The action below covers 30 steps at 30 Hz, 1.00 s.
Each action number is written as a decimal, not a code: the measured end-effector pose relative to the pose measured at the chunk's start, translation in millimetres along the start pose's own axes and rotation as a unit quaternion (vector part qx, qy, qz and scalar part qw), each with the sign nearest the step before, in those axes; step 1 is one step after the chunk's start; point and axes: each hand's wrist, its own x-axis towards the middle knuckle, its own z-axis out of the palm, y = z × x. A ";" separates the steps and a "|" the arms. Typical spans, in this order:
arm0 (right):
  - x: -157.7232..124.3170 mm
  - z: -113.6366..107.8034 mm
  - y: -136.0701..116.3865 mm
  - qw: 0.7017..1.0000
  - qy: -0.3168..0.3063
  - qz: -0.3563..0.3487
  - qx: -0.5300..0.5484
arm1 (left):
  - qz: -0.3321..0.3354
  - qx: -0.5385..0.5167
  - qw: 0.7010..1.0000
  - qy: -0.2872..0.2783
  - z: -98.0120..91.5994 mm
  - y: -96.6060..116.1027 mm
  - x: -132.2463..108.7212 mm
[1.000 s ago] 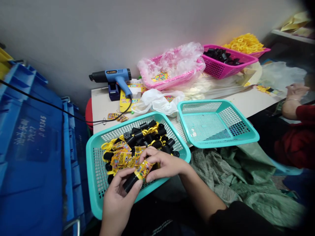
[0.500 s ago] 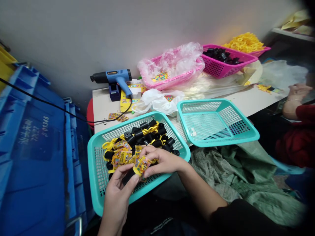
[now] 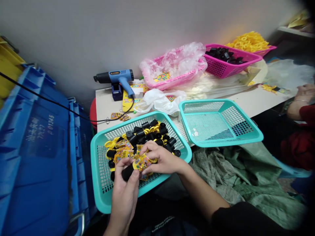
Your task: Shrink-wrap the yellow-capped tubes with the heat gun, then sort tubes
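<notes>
Black tube (image 3: 127,172) has tilted flatter (left hand (image 3: 125,190) gripping).

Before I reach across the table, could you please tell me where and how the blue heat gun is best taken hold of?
Probably by its slanted blue handle, coming from the near right. The heat gun points its black nozzle left, and the handle slopes down rightward, with the cord leaving its lower end; gripping just above that should keep clear of both.

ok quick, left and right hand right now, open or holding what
Left hand: closed, holding the black cylinder.
Right hand: closed on the printed yellow sleeve at its end.
</notes>
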 end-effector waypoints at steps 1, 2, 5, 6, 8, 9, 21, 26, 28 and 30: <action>0.7 0.0 0.0 1.000 0.005 0.006 0.004 | -0.005 -0.004 1.000 -0.001 0.2 -0.2 0.2; 1.2 0.2 -0.2 1.000 0.010 0.015 0.006 | -0.013 -0.007 1.000 -0.001 0.6 -0.1 0.2; 1.5 2.7 -2.1 0.999 0.022 0.043 0.016 | -0.042 -0.026 0.999 -0.012 1.9 1.7 -0.1; 1.3 3.9 -2.9 0.998 0.027 0.049 0.019 | -0.048 -0.031 0.998 -0.019 2.3 2.4 -0.2; 0.6 5.9 -4.3 0.997 0.038 0.060 0.019 | -0.052 -0.035 0.997 -0.036 3.1 3.9 -0.5; 0.3 6.2 -4.6 0.997 0.040 0.063 0.014 | -0.050 -0.030 0.998 -0.039 3.3 4.6 -0.6; 4.4 -20.3 0.0 0.993 -0.118 0.000 0.001 | -0.010 0.106 0.994 -0.027 -5.6 -4.1 -3.2; 11.0 -21.4 -4.0 0.989 -0.143 -0.007 -0.021 | 0.000 0.077 0.997 -0.023 -5.8 -2.8 -5.0; 14.5 -21.9 -7.2 0.990 -0.136 -0.014 -0.027 | -0.009 0.033 0.999 -0.024 -0.8 1.1 -7.0; 16.8 -21.9 -9.4 0.990 -0.134 -0.016 -0.027 | -0.023 0.016 0.999 -0.026 4.6 4.8 -9.0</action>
